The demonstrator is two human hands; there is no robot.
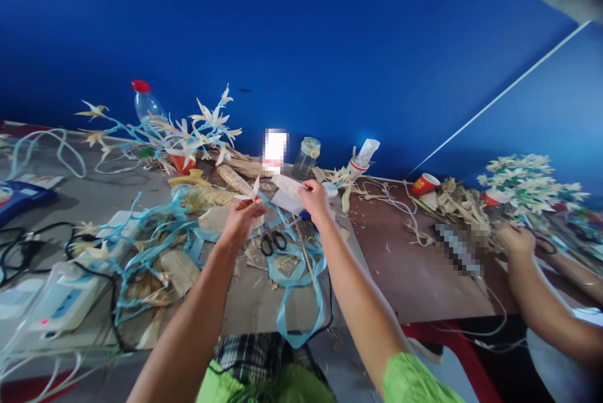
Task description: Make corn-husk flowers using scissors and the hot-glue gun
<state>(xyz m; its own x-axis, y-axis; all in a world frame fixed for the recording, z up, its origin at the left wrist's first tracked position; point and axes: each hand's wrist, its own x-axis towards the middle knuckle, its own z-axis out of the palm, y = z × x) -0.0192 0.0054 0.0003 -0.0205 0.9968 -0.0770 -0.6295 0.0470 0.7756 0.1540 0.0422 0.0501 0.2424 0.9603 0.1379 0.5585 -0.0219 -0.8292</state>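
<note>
Pinched between the fingers of my left hand (242, 224) is a small pale corn-husk flower (255, 191), its petals pointing up. My right hand (316, 203) grips one end of a flat, cream-coloured corn husk strip (288, 186), which reaches toward my left hand. Just below the hands lie black-handled scissors (273, 243) and a loop of light-blue ribbon (300, 321) beside a thin stick (306, 255). An ear of corn (233, 180) rests behind my left hand. More husk pieces (179, 270) and blue-wrapped stems (136, 258) are spread to the left.
Husk flowers on blue branches (211, 119) stand in a red cup (183, 164) at the back left. A clear lidded jar (307, 158) is behind my hands. At left sits a power strip (70, 302) with cables. A co-worker's hand (516, 240) works at far right.
</note>
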